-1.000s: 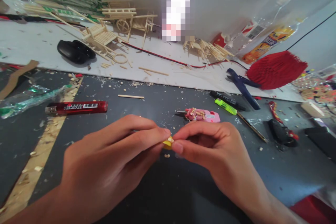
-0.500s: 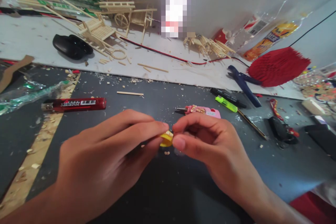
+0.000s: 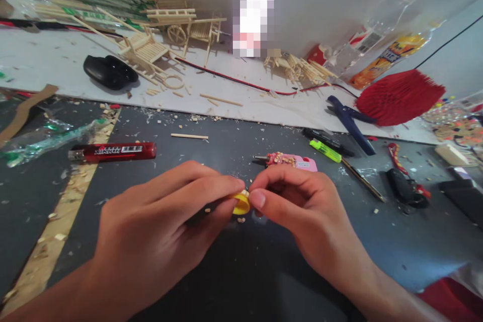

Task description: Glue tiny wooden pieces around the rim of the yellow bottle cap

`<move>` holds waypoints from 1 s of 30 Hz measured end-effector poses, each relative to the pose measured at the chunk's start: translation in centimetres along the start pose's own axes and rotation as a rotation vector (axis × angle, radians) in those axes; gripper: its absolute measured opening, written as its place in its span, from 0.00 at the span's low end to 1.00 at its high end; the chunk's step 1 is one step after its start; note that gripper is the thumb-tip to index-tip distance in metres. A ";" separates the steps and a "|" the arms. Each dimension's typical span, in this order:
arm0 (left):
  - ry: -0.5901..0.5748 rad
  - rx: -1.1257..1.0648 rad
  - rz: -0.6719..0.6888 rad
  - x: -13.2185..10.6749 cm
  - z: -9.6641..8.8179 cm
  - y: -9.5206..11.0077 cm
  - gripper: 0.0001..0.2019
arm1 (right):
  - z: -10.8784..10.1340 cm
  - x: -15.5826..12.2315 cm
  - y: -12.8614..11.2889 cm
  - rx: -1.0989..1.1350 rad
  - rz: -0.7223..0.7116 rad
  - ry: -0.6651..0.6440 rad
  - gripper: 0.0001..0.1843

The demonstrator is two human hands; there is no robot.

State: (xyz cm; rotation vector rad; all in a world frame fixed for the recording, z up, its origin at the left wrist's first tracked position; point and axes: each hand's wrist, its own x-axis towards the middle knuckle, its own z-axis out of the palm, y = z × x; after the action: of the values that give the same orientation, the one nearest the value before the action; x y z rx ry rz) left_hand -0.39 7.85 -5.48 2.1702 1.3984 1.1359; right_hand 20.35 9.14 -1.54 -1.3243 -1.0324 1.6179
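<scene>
A small yellow ring [image 3: 241, 206] is pinched between the thumb and fingers of my left hand [image 3: 162, 226]. Its opening faces me, and pale wooden bits [image 3: 245, 192] sit along its upper edge. My right hand [image 3: 302, 201] has thumb and forefinger closed at the ring's right edge; whatever lies between these fingertips is hidden. Behind my right fingers lies a pink glue gun [image 3: 289, 159] with a dark metal tip. Small wood chips [image 3: 241, 220] rest on the dark tabletop just below the ring.
A red tube [image 3: 116, 151] lies left, a thin stick [image 3: 189, 136] beyond my hands. Miniature wooden carts [image 3: 145, 48] and a black object [image 3: 109, 71] stand on the white ledge [image 3: 226, 109]. Rightward are a green highlighter [image 3: 325, 151], blue-handled cutters [image 3: 350, 123] and a red brush [image 3: 402, 96].
The ring has tilted, so more of its round opening shows. My left hand has shifted slightly right; both hands stay pinched close together. The view has moved a little.
</scene>
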 end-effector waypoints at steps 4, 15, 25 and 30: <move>-0.037 -0.016 0.036 -0.2 -0.1 -0.2 0.09 | 0.0 0.0 -0.1 0.006 0.029 0.003 0.10; 0.025 0.011 -0.023 -0.4 0.1 0.1 0.06 | -0.5 -0.2 -0.9 -0.199 -0.046 -0.006 0.13; 0.034 -0.126 -0.190 1.1 0.4 -0.1 0.09 | -10.4 -1.2 -2.4 -1.428 0.128 0.295 0.27; 0.009 -0.201 -0.265 1.1 0.6 -0.2 0.09 | -9.5 -1.2 -0.2 -1.061 0.113 0.336 0.22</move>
State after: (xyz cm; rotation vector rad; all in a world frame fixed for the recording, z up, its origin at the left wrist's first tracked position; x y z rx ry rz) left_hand 0.18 9.01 -5.52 1.7837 1.4552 1.1325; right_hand 29.94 9.14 -2.14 -2.2566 -1.6982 0.8086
